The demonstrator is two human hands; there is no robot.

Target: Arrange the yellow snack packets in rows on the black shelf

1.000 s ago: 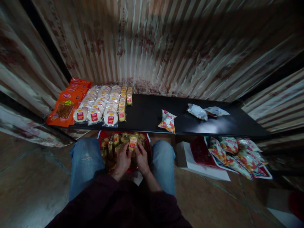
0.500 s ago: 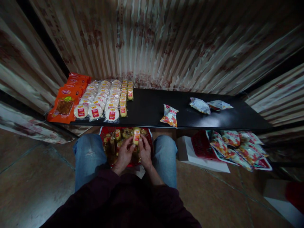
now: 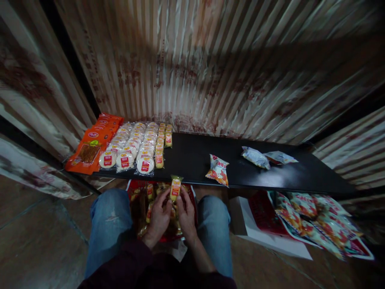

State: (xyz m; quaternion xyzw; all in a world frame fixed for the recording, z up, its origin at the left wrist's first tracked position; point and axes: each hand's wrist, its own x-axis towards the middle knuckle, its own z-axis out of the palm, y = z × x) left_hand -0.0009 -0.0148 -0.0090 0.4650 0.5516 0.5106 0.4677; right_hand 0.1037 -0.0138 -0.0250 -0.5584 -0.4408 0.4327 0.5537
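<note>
Head view: yellow packet [image 3: 175, 188] probably light, slightly soft, perhaps crumbly inside; slick film may slide, so gentle pinch at its 3 and 9 o'clock sides seems best. Looks small, oblong, red-and-white print on front, crimped film at 12 o'clock end. Left hand [image 3: 159, 218] and right hand [image 3: 187, 214], fingers curled, both pinch its 6 o'clock end. Packet held above red basket [image 3: 195, 200], near black shelf [image 3: 192, 160]; matching packets [image 3: 159, 152] at 11 o'clock.
</note>
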